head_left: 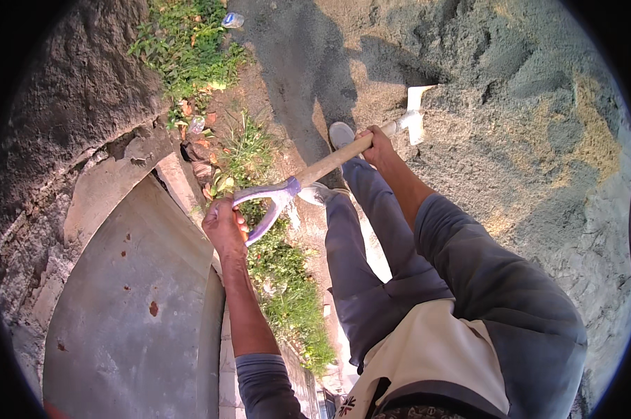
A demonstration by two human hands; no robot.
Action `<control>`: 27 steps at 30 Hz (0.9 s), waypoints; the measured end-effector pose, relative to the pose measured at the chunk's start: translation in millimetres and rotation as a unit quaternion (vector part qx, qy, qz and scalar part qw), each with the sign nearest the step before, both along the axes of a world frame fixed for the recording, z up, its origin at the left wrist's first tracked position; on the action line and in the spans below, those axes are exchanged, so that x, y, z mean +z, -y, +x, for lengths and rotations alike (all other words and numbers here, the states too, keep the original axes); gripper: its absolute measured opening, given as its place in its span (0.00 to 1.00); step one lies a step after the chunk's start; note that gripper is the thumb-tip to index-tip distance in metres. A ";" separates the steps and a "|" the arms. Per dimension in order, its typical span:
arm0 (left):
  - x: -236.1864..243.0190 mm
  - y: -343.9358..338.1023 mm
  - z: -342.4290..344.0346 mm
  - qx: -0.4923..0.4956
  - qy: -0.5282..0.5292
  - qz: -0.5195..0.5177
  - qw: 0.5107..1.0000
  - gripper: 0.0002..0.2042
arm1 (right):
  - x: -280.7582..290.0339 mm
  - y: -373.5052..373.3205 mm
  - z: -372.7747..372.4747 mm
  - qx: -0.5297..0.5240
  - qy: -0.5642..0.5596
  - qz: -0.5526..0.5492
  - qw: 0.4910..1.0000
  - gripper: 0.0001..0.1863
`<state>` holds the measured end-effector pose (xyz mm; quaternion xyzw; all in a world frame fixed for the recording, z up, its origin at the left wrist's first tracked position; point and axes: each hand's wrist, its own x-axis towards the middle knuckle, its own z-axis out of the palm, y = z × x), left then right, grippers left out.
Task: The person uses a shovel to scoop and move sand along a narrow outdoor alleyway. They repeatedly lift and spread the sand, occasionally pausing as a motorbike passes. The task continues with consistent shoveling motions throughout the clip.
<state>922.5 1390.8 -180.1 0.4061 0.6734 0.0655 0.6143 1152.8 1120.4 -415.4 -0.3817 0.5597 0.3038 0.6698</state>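
Note:
A shovel with a wooden shaft [335, 159] lies slantwise across my body, its grip end to the left and its blade to the right. My left hand [225, 225] is closed round the crossbar of the purple D-shaped handle [279, 195]. Farther along, near the metal socket, my right hand [378, 146] wraps the shaft. The pale metal shovel blade [416, 115] is at the grey sand-like heap [497, 133]; whether its edge is sunk in, I cannot tell.
Grass and weeds [242, 150] form a strip at the left, with a discarded plastic container [233, 20] at its far end. A grey curved panel with rust spots [141, 300] stands close by my left arm. My shoes [341, 134] are beside the heap's edge.

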 end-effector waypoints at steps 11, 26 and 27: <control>124.2 264.8 71.2 -0.150 0.251 -0.236 0.927 0.12 | 337.7 358.6 78.7 -0.054 0.259 -0.238 0.934 0.11; 69.3 66.9 -95.3 0.198 -0.086 -0.047 0.975 0.15 | 81.5 -18.6 -59.7 0.118 0.026 -0.031 0.992 0.08; 64.8 61.3 -97.2 0.223 -0.112 -0.025 0.968 0.15 | 51.0 -44.3 -68.8 0.145 0.015 -0.019 0.989 0.09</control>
